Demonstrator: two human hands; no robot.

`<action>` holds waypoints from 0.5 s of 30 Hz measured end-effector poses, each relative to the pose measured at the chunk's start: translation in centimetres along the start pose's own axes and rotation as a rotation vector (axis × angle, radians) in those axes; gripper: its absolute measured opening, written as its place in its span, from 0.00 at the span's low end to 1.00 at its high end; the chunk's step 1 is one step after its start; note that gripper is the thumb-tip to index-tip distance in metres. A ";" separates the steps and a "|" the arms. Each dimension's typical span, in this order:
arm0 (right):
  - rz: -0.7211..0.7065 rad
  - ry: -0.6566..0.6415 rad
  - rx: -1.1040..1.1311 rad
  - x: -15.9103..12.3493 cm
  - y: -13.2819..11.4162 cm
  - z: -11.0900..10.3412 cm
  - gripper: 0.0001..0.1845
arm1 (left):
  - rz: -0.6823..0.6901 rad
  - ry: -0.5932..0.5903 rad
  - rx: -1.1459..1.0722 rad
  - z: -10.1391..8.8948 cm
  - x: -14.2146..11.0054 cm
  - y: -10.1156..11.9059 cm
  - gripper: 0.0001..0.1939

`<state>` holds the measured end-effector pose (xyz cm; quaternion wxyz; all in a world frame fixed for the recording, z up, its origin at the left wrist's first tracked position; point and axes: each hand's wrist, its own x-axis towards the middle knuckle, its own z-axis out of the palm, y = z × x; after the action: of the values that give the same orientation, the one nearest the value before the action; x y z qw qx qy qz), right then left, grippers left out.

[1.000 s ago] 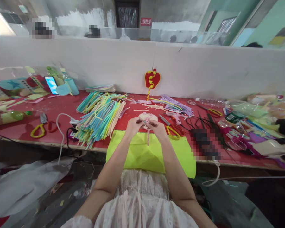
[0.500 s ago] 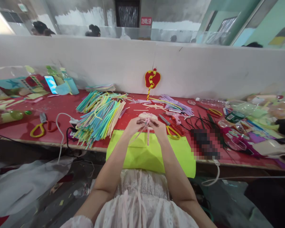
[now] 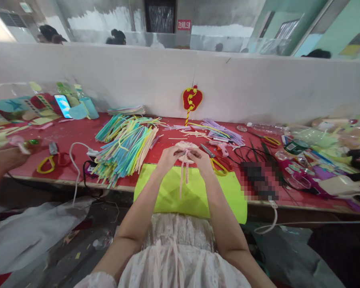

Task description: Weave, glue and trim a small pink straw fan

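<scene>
A small cream-and-pink round fan [image 3: 183, 144] with a twisted pink handle [image 3: 187, 177] lies in front of me, its lower edge partly behind my fingers. My left hand [image 3: 170, 157] is closed in a pinch at the top of the handle. Opposite it, my right hand [image 3: 200, 157] pinches at the same spot. Between them runs a thin pale pink ribbon [image 3: 181, 185], its loose end hanging beside the handle. Fingers cover the place where ribbon and handle meet. Beneath my hands, a yellow-green sheet [image 3: 171, 196] drapes over the table edge.
Pastel pipe cleaners [image 3: 129, 144] are heaped at left, purple ones [image 3: 220, 131] at back right. Yellow-and-red scissors [image 3: 219, 165] and a pink glue gun [image 3: 223, 149] lie right of my hands. A red fan [image 3: 192, 99] stands against the white partition [image 3: 132, 80]. Another person's hand [image 3: 9, 160] is far left.
The ribbon, earlier stretched slantwise at my left fingers, now hangs straight down beside the handle. My hands have barely shifted. At far left, the other person's hand has come further into view.
</scene>
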<state>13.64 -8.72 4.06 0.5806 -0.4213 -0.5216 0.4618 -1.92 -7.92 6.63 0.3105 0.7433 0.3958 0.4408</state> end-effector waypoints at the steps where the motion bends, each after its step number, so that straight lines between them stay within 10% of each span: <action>1: 0.005 0.023 0.012 0.0 0.0 0.1 0.18 | -0.004 0.008 0.006 0.1 0.1 0.0 0.08; 15: 0.059 0.009 0.070 -0.2 -0.1 -0.1 0.19 | 0.076 0.028 0.106 0.3 -0.3 -0.3 0.09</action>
<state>13.77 -8.93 4.10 0.5833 -0.4180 -0.4900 0.4949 -1.86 -8.09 6.18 0.2480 0.7671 0.3944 0.4411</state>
